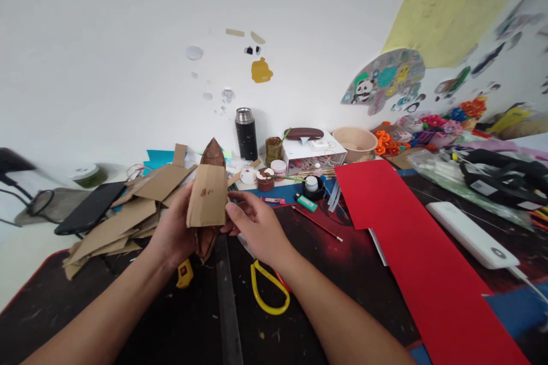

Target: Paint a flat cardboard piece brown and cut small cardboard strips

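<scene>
A brown model boat (213, 154) with pointed ends is held up over the desk, and a curved piece of cardboard (208, 197) with small brown marks lies across its middle. My left hand (173, 234) is closed around the left side of the boat and the cardboard. On the other side, my right hand (254, 222) has its thumb and fingers at the cardboard's right edge; its fingertips are partly hidden. Below the hands lie a yellow utility knife (184, 274), a metal ruler (228, 302) and scissors with yellow handles (270, 312).
Cardboard scraps (124, 222) are piled at the left beside a black phone (89, 207). Behind stand a black thermos (245, 137), a white tissue box (314, 148) and a beige bowl (355, 141). Red card sheets (411, 239) and a white power strip (473, 234) lie right.
</scene>
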{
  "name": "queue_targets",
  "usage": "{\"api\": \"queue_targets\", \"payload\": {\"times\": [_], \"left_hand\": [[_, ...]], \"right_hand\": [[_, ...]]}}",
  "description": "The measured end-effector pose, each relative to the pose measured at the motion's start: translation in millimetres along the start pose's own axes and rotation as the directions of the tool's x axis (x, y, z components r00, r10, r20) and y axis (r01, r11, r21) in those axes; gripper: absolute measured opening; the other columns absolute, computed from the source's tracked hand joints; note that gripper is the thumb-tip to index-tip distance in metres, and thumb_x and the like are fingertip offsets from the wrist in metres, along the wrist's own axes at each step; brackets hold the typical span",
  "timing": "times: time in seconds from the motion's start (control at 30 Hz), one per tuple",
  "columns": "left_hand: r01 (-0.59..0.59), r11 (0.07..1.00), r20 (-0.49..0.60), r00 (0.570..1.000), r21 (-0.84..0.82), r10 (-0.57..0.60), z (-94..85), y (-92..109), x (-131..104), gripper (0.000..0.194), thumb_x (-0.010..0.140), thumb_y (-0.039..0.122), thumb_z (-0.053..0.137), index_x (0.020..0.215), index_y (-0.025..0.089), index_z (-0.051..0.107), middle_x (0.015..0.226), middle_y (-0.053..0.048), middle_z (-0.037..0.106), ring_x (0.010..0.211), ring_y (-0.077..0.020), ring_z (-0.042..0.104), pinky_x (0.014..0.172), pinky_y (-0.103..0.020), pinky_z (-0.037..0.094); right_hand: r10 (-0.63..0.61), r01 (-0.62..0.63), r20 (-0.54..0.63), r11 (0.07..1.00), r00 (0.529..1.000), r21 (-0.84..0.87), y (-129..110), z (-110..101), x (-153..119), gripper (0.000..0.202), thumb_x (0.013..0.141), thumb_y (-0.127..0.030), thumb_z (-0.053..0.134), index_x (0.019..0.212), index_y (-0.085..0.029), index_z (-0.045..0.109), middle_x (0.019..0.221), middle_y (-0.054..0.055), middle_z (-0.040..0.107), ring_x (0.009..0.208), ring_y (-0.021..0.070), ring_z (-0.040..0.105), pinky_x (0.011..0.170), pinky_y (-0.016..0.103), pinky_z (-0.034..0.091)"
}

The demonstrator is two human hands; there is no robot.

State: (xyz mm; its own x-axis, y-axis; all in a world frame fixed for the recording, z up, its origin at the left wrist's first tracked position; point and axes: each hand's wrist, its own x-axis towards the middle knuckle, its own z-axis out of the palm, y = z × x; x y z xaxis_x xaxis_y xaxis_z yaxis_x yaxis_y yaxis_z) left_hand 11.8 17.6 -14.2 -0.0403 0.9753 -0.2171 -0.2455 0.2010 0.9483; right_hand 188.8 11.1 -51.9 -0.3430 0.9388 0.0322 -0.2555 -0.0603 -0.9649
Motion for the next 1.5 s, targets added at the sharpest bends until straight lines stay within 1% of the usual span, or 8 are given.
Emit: {"api": "queue_targets", "payload": {"times": [0.17,0.3,0.4,0.57,0.77,0.97,1.1,1.5], "left_hand": [[-0.036,0.993,-0.106,0.994,-0.111,0.024,4.3,-10,3,0.061,0.072,0.074,0.093,0.102,0.021,0.082,0.085,-0.005,0.084,0.072,-0.0256,0.076,0.058,-0.033,0.063],[-0.102,0.986,-0.172,0.982,-0.128,0.079,5.0,-18,6,0.068,0.065,0.070,0.100,0.106,0.019,0.082,0.087,-0.006,0.085,0.087,-0.0322,0.081,0.067,-0.035,0.065],[-0.086,0.989,-0.165,0.984,-0.116,0.066,6.1,-21,6,0.068,0.067,0.070,0.098,0.109,0.019,0.083,0.091,-0.008,0.086,0.097,-0.0355,0.081,0.072,-0.037,0.066],[-0.102,0.992,-0.229,0.970,-0.070,0.084,9.4,-27,3,0.070,0.070,0.076,0.095,0.111,0.020,0.084,0.096,-0.008,0.086,0.095,-0.0325,0.079,0.070,-0.035,0.063],[-0.122,0.992,-0.310,0.943,0.013,0.121,12.4,-38,1,0.052,0.085,0.070,0.085,0.107,0.023,0.085,0.107,-0.010,0.088,0.106,-0.0357,0.079,0.077,-0.037,0.064],[-0.167,0.983,-0.377,0.908,0.070,0.181,9.4,-49,0,0.040,0.099,0.062,0.076,0.113,0.026,0.086,0.129,-0.009,0.087,0.131,-0.0348,0.073,0.106,-0.038,0.059],[-0.183,0.979,-0.393,0.897,0.088,0.203,5.6,-55,0,0.039,0.099,0.061,0.076,0.115,0.026,0.087,0.137,-0.009,0.085,0.139,-0.0353,0.069,0.117,-0.042,0.053],[-0.134,0.987,-0.388,0.917,-0.084,0.092,9.5,-64,9,0.060,0.082,0.073,0.085,0.108,0.019,0.084,0.103,-0.010,0.088,0.099,-0.0330,0.081,0.082,-0.040,0.065]], "right_hand": [[0.042,-0.049,0.078,0.995,0.996,0.092,-1,0,1,0.088,0.088,-0.092,0.077,0.144,-0.024,0.069,0.125,0.012,0.082,0.103,0.0319,0.082,0.076,0.040,0.068],[0.051,-0.059,0.065,0.990,0.997,0.127,-3,0,1,0.094,0.079,-0.091,0.086,0.141,-0.022,0.070,0.135,0.015,0.080,0.123,0.0376,0.077,0.086,0.045,0.070],[0.061,-0.068,0.058,0.990,0.996,0.127,-1,-1,2,0.091,0.078,-0.088,0.089,0.138,-0.022,0.070,0.135,0.015,0.080,0.126,0.0395,0.076,0.088,0.048,0.070],[0.085,-0.093,0.075,0.988,0.994,0.122,2,-3,3,0.087,0.081,-0.086,0.088,0.138,-0.023,0.073,0.139,0.014,0.080,0.126,0.0412,0.078,0.085,0.048,0.070],[0.074,-0.082,0.097,0.993,0.993,0.085,11,-2,3,0.079,0.084,-0.082,0.089,0.135,-0.023,0.076,0.143,0.013,0.081,0.133,0.0425,0.076,0.099,0.054,0.069],[0.028,-0.030,0.093,0.999,0.995,0.014,17,-4,3,0.069,0.090,-0.072,0.089,0.138,-0.023,0.076,0.145,0.013,0.081,0.138,0.0405,0.075,0.114,0.057,0.063],[-0.037,0.042,0.046,0.995,0.998,-0.093,20,-6,3,0.065,0.092,-0.065,0.090,0.140,-0.023,0.076,0.138,0.014,0.083,0.134,0.0376,0.076,0.119,0.056,0.058],[-0.008,-0.007,-0.057,0.969,0.998,-0.248,31,-7,5,0.064,0.090,-0.060,0.093,0.140,-0.023,0.076,0.129,0.013,0.085,0.116,0.0342,0.081,0.104,0.050,0.064]]}}
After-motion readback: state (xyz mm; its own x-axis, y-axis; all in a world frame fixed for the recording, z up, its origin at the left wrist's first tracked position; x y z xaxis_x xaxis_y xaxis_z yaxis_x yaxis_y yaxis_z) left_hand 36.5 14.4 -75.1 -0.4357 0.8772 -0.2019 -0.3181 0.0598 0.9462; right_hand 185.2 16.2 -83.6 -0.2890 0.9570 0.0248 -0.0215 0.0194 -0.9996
